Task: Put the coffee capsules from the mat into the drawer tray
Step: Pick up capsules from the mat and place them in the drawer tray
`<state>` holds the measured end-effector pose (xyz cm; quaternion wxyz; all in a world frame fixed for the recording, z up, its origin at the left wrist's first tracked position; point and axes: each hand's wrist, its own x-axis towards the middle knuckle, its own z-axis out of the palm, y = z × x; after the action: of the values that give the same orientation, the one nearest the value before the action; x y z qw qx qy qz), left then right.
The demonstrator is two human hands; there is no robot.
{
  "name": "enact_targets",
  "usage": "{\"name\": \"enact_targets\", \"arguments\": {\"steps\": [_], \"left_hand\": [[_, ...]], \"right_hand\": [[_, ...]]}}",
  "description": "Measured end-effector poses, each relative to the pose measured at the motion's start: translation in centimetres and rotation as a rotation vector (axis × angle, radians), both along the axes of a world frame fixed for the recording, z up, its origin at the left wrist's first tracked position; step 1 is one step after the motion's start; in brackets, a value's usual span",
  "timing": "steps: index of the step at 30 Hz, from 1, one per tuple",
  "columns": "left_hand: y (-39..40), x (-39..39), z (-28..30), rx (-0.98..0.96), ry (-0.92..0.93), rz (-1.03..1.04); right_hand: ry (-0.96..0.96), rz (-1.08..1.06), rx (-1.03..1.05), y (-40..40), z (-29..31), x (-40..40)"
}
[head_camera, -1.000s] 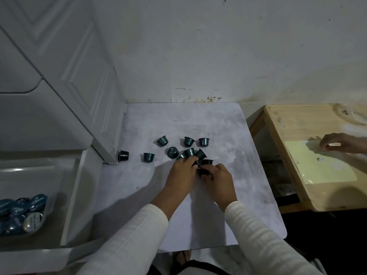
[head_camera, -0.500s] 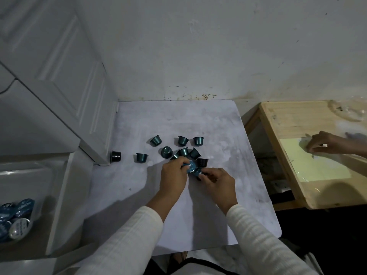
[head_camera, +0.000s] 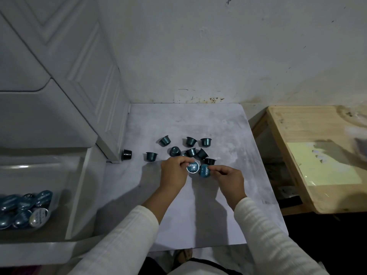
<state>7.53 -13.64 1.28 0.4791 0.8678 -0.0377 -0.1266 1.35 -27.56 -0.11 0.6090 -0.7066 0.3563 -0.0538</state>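
Several dark teal coffee capsules (head_camera: 190,141) lie scattered on the pale grey mat (head_camera: 218,205), most upside down. My left hand (head_camera: 174,173) grips one capsule (head_camera: 192,167) with its blue foil lid facing me. My right hand (head_camera: 228,178) holds a second capsule (head_camera: 205,171) right beside it. Both hang just above the mat, in front of the cluster. One black capsule (head_camera: 127,154) lies at the mat's left edge against the cabinet. The open white drawer tray (head_camera: 79,195) at lower left holds several blue capsules (head_camera: 23,209).
A white panelled cabinet (head_camera: 79,80) rises on the left above the drawer. A stained wall closes the back. A low wooden table (head_camera: 309,155) with a yellow sheet stands to the right, a blurred hand of another person over it.
Both hands have lifted a capsule each from the front of the cluster and turned the lids up toward me. The other person's hand on the right has shifted away.
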Motion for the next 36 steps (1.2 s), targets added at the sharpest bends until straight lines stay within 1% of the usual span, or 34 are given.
{"name": "enact_targets", "arguments": {"steps": [4,11,18,24,31,33,36], "left_hand": [[1.8,0.4,3.0,-0.058,-0.036,0.027],[9.0,-0.1,7.6,-0.289,-0.048,0.225],[18.9,-0.8,10.4,-0.527,-0.082,0.469],[28.4,-0.9,11.1,-0.691,-0.059,0.662],[39.0,0.7,10.0,-0.895,0.084,0.769],[41.6,1.4,9.6,-0.897,0.129,0.76],[44.6,2.9,8.3,-0.826,0.248,0.734]], "right_hand": [[-0.09,0.044,0.066,0.9,2.3,1.1],[-0.225,0.145,0.135,6.2,8.0,2.9],[-0.308,0.286,0.219,16.1,12.4,3.5],[-0.349,0.337,0.296,26.6,13.8,3.8],[-0.294,0.334,0.379,37.6,12.4,5.2],[-0.241,0.326,0.39,39.9,11.8,6.1],[-0.15,0.297,0.377,42.9,10.5,7.7]]}}
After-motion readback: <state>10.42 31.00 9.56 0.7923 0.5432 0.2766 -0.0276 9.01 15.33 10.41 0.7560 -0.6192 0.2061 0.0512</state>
